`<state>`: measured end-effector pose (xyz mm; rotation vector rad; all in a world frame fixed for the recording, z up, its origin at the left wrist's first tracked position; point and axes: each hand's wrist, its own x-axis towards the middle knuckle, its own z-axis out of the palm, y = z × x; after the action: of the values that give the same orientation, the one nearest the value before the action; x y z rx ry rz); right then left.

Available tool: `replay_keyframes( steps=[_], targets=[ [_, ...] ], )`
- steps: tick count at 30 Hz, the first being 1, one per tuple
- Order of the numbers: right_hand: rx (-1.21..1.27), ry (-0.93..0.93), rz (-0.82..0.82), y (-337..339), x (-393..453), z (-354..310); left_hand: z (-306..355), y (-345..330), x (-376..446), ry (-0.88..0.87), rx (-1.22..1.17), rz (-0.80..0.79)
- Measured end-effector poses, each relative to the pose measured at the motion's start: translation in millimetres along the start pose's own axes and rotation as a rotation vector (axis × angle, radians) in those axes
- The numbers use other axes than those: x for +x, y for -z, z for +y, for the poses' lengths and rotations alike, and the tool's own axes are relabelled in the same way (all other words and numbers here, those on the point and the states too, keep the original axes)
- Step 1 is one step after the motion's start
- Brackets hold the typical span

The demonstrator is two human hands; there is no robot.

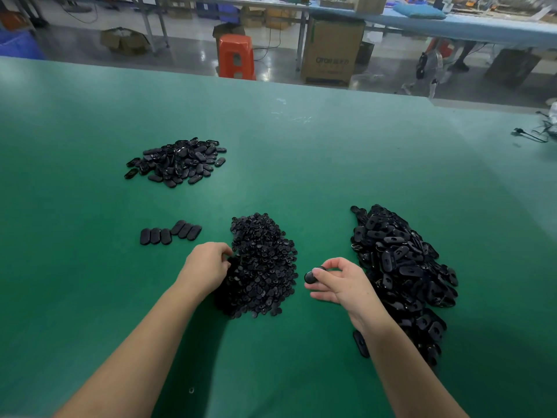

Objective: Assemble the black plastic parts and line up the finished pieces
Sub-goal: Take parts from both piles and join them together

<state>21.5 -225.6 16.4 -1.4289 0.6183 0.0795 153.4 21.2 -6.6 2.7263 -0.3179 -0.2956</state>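
Six finished pieces lie side by side in a row on the green table, long axes pointing away. Right hand pinches one oval part. Left hand, fingers curled, picks at the middle heap; what it grips is hidden. Open table stretches beyond.

We see even, bright overhead light with pale glare on the green table. Soft shadows sit under both forearms. The upper frame edges bend and blur.
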Motion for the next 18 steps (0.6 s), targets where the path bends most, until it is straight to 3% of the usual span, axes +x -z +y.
replay_keyframes(
  steps=[12, 18],
  targets=[
    [0.028, -0.003, 0.011, -0.6, 0.0, 1.4, 4.0, 10.1, -7.1, 0.04, -0.214, 0.049],
    [0.025, 0.006, -0.024, -1.2, -0.2, 3.2, 12.3, 10.4, -12.4, 0.042, -0.52, 0.068]
  ],
)
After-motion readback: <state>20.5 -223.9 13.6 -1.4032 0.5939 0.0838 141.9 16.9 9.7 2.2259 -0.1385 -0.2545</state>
